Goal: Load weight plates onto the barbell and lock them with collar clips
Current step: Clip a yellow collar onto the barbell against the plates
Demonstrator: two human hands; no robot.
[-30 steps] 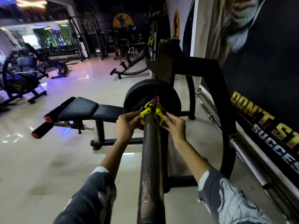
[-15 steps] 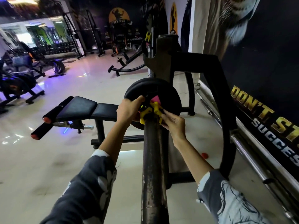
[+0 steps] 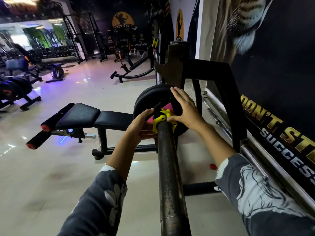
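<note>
Straight ahead, barbell [image 3: 168, 167] lengthwise toward plates [image 3: 149, 97].

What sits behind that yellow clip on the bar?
Black weight plates, one showing a pink label. The left hand and right hand cover parts of them; the bar beyond is hidden.

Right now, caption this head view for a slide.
Left hand and right hand touch a yellow collar clip against the barbell's black plates.
</note>
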